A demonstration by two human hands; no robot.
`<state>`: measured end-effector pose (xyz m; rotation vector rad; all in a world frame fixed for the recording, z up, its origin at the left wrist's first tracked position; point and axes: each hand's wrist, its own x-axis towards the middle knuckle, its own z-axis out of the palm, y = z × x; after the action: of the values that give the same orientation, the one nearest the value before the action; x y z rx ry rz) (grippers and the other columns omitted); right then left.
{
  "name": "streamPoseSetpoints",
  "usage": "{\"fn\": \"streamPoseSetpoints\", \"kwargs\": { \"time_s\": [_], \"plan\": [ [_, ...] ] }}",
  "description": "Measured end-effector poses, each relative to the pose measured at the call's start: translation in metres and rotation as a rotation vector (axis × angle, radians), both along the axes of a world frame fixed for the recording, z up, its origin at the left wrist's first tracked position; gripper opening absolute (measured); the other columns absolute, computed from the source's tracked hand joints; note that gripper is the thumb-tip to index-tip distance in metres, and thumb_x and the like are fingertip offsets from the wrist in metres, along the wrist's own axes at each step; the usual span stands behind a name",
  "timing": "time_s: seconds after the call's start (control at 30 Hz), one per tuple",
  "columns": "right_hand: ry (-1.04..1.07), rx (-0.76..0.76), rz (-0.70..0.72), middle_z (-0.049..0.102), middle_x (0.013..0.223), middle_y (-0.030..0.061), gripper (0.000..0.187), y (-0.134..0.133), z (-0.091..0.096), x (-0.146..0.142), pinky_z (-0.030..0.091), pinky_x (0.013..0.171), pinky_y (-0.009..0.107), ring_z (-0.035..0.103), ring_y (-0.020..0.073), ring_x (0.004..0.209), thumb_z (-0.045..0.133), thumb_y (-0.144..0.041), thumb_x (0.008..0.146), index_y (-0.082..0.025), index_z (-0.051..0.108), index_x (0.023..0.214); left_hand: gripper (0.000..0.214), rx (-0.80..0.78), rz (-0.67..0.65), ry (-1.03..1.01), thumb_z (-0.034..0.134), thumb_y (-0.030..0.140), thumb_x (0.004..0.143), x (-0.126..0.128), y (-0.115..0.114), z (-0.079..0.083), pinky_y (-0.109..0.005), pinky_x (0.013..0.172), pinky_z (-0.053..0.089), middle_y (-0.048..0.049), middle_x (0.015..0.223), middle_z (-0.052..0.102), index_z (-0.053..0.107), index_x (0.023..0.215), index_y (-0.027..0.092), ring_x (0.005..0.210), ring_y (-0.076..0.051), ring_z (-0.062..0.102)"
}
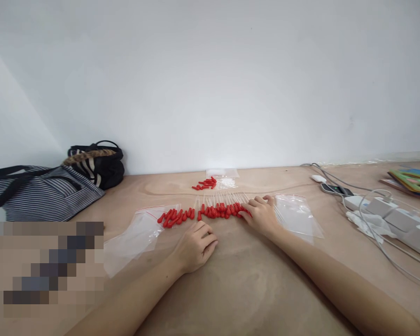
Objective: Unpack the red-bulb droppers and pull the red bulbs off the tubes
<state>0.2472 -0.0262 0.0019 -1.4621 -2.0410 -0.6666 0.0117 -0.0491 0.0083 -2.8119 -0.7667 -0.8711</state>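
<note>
A row of droppers with red rubber bulbs and thin clear tubes [217, 211] lies on the wooden table, bulbs toward me. My right hand [261, 213] covers the row's right end, its bent fingers and thumb closed around some of the droppers there. Just in front of the row, my left hand [197, 247] rests on the table with its fingers curled in and nothing visible in them. More red-bulbed droppers [175, 217] lie at the left, over a clear zip bag [135, 238]. A smaller group of droppers [206, 183] sits farther back, by another clear bag [222, 172].
To the right lie clear zip bags [297, 214], a power strip with white plugs [385, 210], cables and a small dark device [337, 190]. Colourful flat items [411, 182] are at the far right. A striped bag [49, 193] and a black bag [108, 165] stand left.
</note>
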Motion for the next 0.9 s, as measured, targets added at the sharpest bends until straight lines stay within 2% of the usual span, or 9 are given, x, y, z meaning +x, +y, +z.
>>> {"fn": "streamPoseSetpoints", "kwargs": {
  "time_s": [0.2, 0.3, 0.43, 0.57, 0.63, 0.67, 0.73, 0.83, 0.9],
  "plan": [
    [0.101, 0.226, -0.022, 0.058, 0.056, -0.0009, 0.021, -0.008, 0.006, 0.004, 0.017, 0.081, 0.036, 0.047, 0.0118, 0.064, 0.048, -0.023, 0.083, -0.021, 0.064, 0.071, 0.020, -0.033, 0.001, -0.052, 0.045, 0.018, 0.083, 0.000, 0.000, 0.000, -0.030, 0.067, 0.043, -0.0060, 0.075, 0.058, 0.063, 0.074, 0.017, 0.072, -0.016, 0.049],
    [0.129, 0.320, 0.020, 0.057, 0.056, -0.0024, 0.018, -0.017, 0.008, -0.001, 0.017, 0.082, 0.035, 0.048, 0.0102, 0.062, 0.048, -0.022, 0.084, -0.022, 0.064, 0.077, 0.021, -0.153, 0.034, -0.176, 0.045, 0.021, 0.085, 0.002, -0.001, 0.002, -0.028, 0.064, 0.044, -0.0050, 0.070, 0.058, 0.065, 0.082, 0.017, 0.067, -0.015, 0.050],
    [0.118, 0.360, 0.191, 0.059, 0.059, -0.0042, 0.012, -0.035, 0.005, -0.020, 0.018, 0.084, 0.034, 0.051, 0.0084, 0.061, 0.052, -0.023, 0.083, -0.024, 0.064, 0.085, 0.028, -0.573, 0.072, -0.362, 0.042, 0.031, 0.087, 0.010, -0.003, 0.006, -0.026, 0.060, 0.045, -0.0037, 0.072, 0.062, 0.065, 0.094, 0.017, 0.065, -0.014, 0.053],
    [0.062, 0.363, 0.392, 0.062, 0.064, -0.0053, 0.010, -0.048, -0.006, -0.043, 0.020, 0.084, 0.033, 0.051, 0.0071, 0.060, 0.055, -0.022, 0.081, -0.024, 0.062, 0.087, 0.039, -1.028, 0.011, -0.504, 0.040, 0.046, 0.085, 0.022, -0.007, 0.005, -0.023, 0.054, 0.042, -0.0004, 0.064, 0.057, 0.064, 0.087, 0.015, 0.059, -0.012, 0.050],
    [0.041, 0.358, 0.458, 0.063, 0.065, -0.0053, 0.010, -0.049, -0.009, -0.050, 0.020, 0.085, 0.033, 0.051, 0.0070, 0.060, 0.054, -0.025, 0.082, -0.023, 0.062, 0.087, 0.040, -1.156, 0.004, -0.593, 0.044, 0.050, 0.082, 0.025, -0.007, 0.002, -0.022, 0.052, 0.040, 0.0009, 0.063, 0.054, 0.060, 0.082, 0.014, 0.056, -0.010, 0.048],
    [0.039, 0.356, 0.480, 0.063, 0.065, -0.0050, 0.011, -0.049, -0.010, -0.051, 0.021, 0.085, 0.033, 0.051, 0.0072, 0.060, 0.054, -0.029, 0.082, -0.023, 0.062, 0.087, 0.039, -1.167, 0.007, -0.627, 0.045, 0.050, 0.081, 0.025, -0.007, 0.001, -0.022, 0.052, 0.040, 0.0011, 0.065, 0.053, 0.058, 0.080, 0.014, 0.057, -0.010, 0.048],
    [0.049, 0.354, 0.497, 0.064, 0.068, -0.0046, 0.014, -0.049, -0.008, -0.049, 0.021, 0.085, 0.033, 0.051, 0.0075, 0.061, 0.054, -0.033, 0.081, -0.022, 0.062, 0.087, 0.033, -1.073, 0.043, -0.626, 0.044, 0.046, 0.083, 0.021, -0.005, 0.000, -0.022, 0.054, 0.041, 0.0016, 0.065, 0.051, 0.052, 0.075, 0.015, 0.059, -0.011, 0.049],
    [0.050, 0.395, 0.446, 0.066, 0.075, -0.0042, 0.015, -0.048, -0.005, -0.040, 0.021, 0.086, 0.033, 0.053, 0.0085, 0.068, 0.058, -0.029, 0.079, -0.022, 0.061, 0.091, 0.023, -0.762, 0.142, -0.425, 0.044, 0.035, 0.085, 0.012, -0.002, 0.002, -0.023, 0.055, 0.042, 0.0024, 0.062, 0.051, 0.050, 0.072, 0.016, 0.058, -0.012, 0.050],
    [-0.007, 0.407, 0.412, 0.067, 0.085, -0.0031, 0.020, -0.046, -0.004, -0.033, 0.020, 0.088, 0.034, 0.054, 0.0096, 0.077, 0.058, -0.025, 0.079, -0.022, 0.059, 0.099, 0.016, -0.551, 0.164, -0.257, 0.048, 0.028, 0.083, 0.006, -0.003, 0.004, -0.024, 0.056, 0.042, 0.0014, 0.065, 0.053, 0.052, 0.072, 0.016, 0.059, -0.012, 0.052]
  ]
}}
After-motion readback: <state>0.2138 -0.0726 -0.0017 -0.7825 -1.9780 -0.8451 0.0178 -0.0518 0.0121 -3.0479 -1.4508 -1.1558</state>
